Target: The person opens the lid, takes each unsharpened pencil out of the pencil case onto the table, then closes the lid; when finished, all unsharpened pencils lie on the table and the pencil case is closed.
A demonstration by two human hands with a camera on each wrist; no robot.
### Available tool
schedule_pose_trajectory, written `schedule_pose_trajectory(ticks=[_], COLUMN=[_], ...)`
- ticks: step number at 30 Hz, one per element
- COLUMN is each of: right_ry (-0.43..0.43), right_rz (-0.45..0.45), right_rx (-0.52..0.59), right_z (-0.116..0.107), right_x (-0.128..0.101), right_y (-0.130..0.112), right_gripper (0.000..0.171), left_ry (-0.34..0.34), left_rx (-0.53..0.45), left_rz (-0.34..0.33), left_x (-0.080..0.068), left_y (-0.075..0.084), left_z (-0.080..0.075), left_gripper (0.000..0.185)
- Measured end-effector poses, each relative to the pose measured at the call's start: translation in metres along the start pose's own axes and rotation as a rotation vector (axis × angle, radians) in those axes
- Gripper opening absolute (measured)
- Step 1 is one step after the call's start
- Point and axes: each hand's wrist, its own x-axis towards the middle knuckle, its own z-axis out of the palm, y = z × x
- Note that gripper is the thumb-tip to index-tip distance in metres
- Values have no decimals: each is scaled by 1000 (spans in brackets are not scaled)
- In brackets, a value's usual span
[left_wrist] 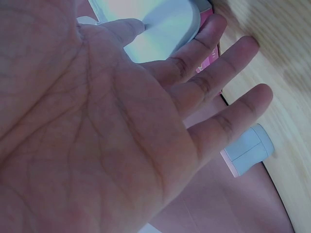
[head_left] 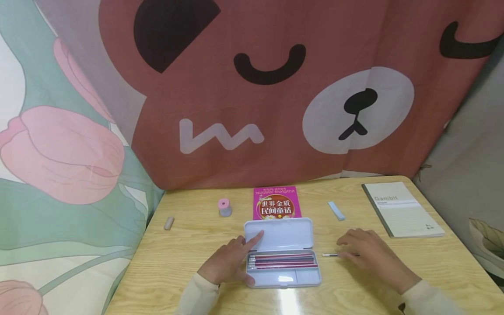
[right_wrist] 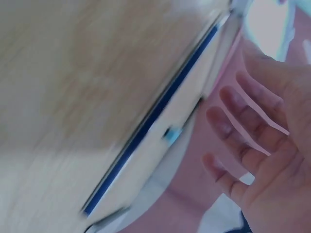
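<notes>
A person's left hand rests at the near left of an open pencil case at the middle of the wooden table, fingers straight and spread, the forefinger touching the raised lid. The right hand, fingers relaxed and loosely spread, lies over a pen just right of the case. Pencils fill the tray. Farther off lie a pink book, a round pink sharpener, a blue eraser and a grey notebook.
</notes>
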Motion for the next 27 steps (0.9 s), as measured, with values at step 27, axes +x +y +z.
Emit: schedule_pose_trajectory(ticks=[27], right_ry=[-197], right_rz=[-55], right_rx=[307], right_z=[41], right_x=[39], right_y=[-101], right_gripper=[9], left_ry=[-32], left_rx=[17], left_rz=[-60], left_x=[3], left_y=[0], left_z=[2], left_gripper=[128])
